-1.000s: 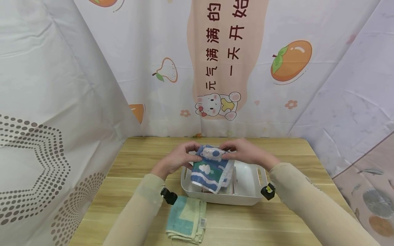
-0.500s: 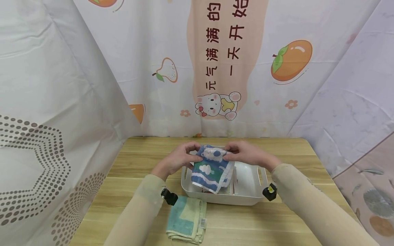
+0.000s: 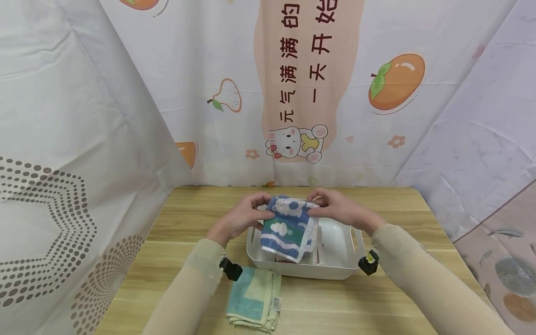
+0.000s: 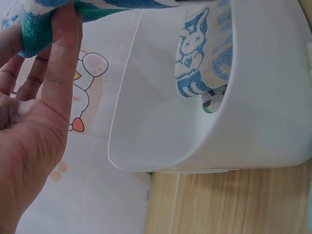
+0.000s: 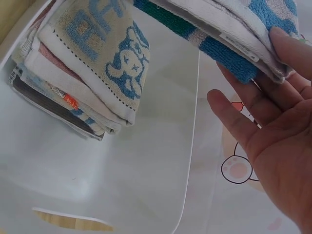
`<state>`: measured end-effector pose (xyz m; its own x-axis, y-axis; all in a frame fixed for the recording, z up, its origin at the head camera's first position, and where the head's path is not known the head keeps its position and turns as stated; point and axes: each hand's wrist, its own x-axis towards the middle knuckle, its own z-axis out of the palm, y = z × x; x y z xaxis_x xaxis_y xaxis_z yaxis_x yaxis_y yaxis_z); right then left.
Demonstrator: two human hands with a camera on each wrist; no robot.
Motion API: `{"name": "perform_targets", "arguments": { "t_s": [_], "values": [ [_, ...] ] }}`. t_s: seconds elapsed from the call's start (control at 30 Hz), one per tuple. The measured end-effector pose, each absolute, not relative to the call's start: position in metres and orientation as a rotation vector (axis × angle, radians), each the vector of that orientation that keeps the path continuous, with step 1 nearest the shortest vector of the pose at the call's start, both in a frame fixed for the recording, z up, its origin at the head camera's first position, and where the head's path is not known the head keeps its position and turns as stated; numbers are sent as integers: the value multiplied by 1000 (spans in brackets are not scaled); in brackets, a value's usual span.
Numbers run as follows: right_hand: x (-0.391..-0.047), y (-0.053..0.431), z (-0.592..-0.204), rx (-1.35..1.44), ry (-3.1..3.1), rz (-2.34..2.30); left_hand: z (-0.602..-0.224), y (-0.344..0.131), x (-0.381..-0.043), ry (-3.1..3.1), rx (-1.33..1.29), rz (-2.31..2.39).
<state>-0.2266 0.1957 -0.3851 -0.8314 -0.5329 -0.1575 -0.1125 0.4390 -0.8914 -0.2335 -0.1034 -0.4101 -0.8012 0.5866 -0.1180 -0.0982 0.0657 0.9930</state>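
A folded blue, green and white patterned towel [image 3: 282, 232] hangs above a white plastic basket [image 3: 311, 271]. At its upper left corner my left hand [image 3: 240, 217] pinches it between thumb and fingers. The upper right corner is pinched by my right hand [image 3: 341, 210], and the right wrist view shows a pale label along the folded edge. Inside the basket sits a stack of folded towels [image 5: 92, 63], the top one beige with a blue rabbit figure. In the head view the hanging towel hides most of that stack.
A folded teal and cream towel [image 3: 251, 298] lies on the wooden table [image 3: 356, 307], in front of the basket's left side. The basket has handle cutouts at its ends. A printed curtain [image 3: 217, 158] hangs behind the table.
My right hand has shifted slightly to the right and up, and the towel's top edge looks straighter. The left hand has barely moved. The teal towel stays in place.
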Motion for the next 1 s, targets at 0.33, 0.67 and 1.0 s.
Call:
{"name": "perform_targets", "arguments": {
  "t_s": [0.33, 0.67, 1.0],
  "values": [
    [-226, 197, -384, -534, 2268, -1429, -412, -99, -234, 1900, 424, 1750],
    [-224, 195, -384, -514, 2290, -1421, -413, -90, -236, 1996, 406, 1644],
    [-226, 193, -386, -472, 2270, -1450, -412, -86, -233, 2048, 388, 1633]
  ]
}}
